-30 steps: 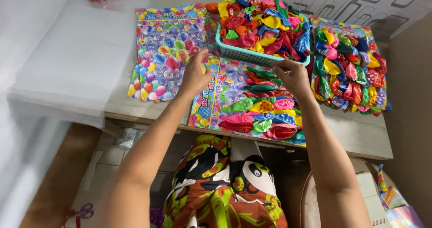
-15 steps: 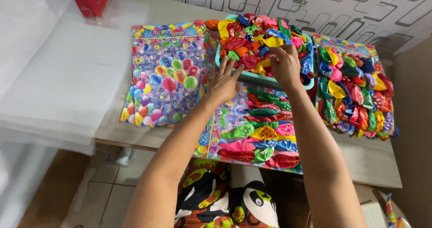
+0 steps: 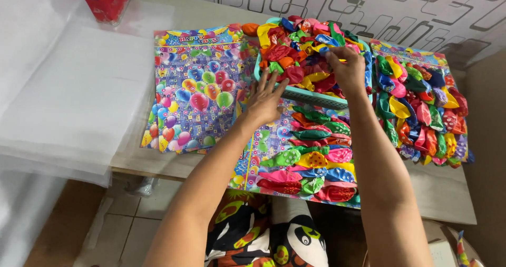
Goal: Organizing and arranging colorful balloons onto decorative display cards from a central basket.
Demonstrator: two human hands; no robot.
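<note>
A teal basket (image 3: 311,94) heaped with loose uninflated balloons (image 3: 295,40) of many colours stands at the back of the table. My right hand (image 3: 345,67) reaches into the heap, its fingers pinching among the balloons. My left hand (image 3: 265,99) lies flat with fingers spread on a printed balloon card (image 3: 253,140), fingertips touching the basket's near rim. On that card, rows of balloons (image 3: 311,161) are fastened. A second card (image 3: 421,109), at the right, is covered with fastened balloons.
A stack of blank printed balloon cards (image 3: 197,88) lies left of the basket. Clear plastic sheets (image 3: 68,98) cover the table's left part, with a red tape dispenser (image 3: 109,1) behind them. The table's front edge (image 3: 443,214) runs above a tiled floor (image 3: 121,230).
Both hands moved away from me toward the basket. My right hand went from the card's edge into the balloon heap; my left slid up to the basket's rim.
</note>
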